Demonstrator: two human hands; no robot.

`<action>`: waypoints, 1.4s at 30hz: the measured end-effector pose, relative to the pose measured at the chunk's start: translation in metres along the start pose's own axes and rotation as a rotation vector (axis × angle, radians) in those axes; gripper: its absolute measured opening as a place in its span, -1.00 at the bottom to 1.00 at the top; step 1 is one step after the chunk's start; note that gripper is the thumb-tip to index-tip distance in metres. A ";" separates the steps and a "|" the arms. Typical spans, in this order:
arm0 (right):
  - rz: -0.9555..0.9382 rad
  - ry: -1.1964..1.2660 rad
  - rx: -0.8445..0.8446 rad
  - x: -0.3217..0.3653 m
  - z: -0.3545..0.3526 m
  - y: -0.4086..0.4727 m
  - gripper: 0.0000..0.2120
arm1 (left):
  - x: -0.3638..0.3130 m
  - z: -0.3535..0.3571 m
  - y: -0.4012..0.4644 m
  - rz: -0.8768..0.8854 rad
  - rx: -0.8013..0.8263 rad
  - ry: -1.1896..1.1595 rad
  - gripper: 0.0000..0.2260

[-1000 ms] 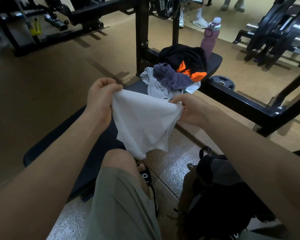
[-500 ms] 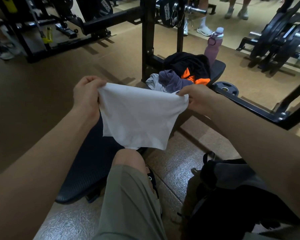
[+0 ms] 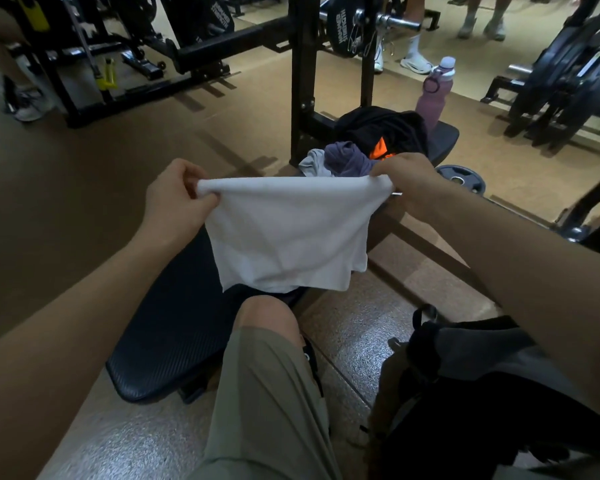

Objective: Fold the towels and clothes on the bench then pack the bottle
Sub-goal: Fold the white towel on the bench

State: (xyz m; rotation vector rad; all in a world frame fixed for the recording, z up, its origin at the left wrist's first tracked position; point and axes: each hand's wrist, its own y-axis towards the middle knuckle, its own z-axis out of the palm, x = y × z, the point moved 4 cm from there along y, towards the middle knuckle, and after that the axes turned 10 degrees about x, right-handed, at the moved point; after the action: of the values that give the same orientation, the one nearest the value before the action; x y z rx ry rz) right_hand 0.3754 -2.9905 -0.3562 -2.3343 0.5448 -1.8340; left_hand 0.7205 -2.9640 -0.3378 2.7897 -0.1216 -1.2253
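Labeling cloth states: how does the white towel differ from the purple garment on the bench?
The white towel is held in the air, stretched flat between the left hand and right hand; the purple garment lies crumpled in the pile on the bench. The towel hangs free over the bench; the garment rests against other clothes, untouched by either hand. Both are cloth and not yet folded.

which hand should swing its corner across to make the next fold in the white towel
Probably the right hand: it pinches its corner over the floor side, while the left hand pinches the white towel above the bare bench pad, a steady anchor there.
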 end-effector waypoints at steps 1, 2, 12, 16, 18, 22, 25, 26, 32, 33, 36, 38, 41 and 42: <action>-0.012 -0.083 -0.001 0.002 0.000 0.002 -0.71 | -0.002 0.000 0.001 0.026 -0.016 0.030 -0.83; -0.024 -0.200 0.002 0.002 -0.001 0.003 -0.68 | -0.005 0.000 0.001 0.054 -0.017 0.063 -0.87; -0.502 -0.580 0.452 0.017 0.078 -0.041 -0.47 | -0.069 0.035 -0.001 0.320 0.204 -0.009 -0.92; -0.629 -0.413 0.398 0.026 0.095 -0.050 -0.84 | -0.082 0.039 -0.004 0.394 0.212 -0.032 -0.89; -0.640 -0.367 0.412 0.030 0.093 -0.053 -0.84 | -0.077 0.037 -0.003 0.357 0.236 -0.084 -0.84; -0.614 -0.264 0.406 0.041 0.084 -0.057 -0.87 | -0.050 0.050 -0.010 0.203 0.520 -0.232 -0.64; -0.619 -0.298 0.364 0.046 0.078 -0.057 -0.82 | -0.038 0.064 -0.022 0.188 0.602 -0.245 -0.63; -0.629 -0.334 0.355 0.047 0.076 -0.057 -0.83 | -0.036 0.065 -0.023 0.193 0.560 -0.219 -0.66; -0.545 -0.428 0.204 0.042 0.050 -0.037 -0.76 | -0.053 0.055 -0.018 0.291 0.367 -0.046 -0.91; -0.541 -0.420 0.217 0.041 0.049 -0.036 -0.76 | -0.057 0.055 -0.017 0.307 0.385 -0.040 -0.92; -0.573 -0.395 0.257 0.045 0.052 -0.041 -0.75 | -0.062 0.061 -0.016 0.330 0.487 -0.055 -0.91; -0.606 -0.390 0.258 0.050 0.055 -0.045 -0.75 | -0.064 0.069 -0.017 0.329 0.547 -0.060 -0.79; -0.642 -0.394 0.243 0.058 0.058 -0.048 -0.78 | -0.064 0.078 -0.020 0.362 0.567 -0.015 -0.76; -0.659 -0.390 0.238 0.060 0.058 -0.050 -0.78 | -0.063 0.080 -0.020 0.389 0.559 0.008 -0.76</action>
State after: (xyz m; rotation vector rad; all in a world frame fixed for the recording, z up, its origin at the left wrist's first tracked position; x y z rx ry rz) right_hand 0.4531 -2.9727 -0.3004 -2.7783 -0.5193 -1.4341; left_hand 0.6195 -2.9411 -0.3481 2.9789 -1.1038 -1.2192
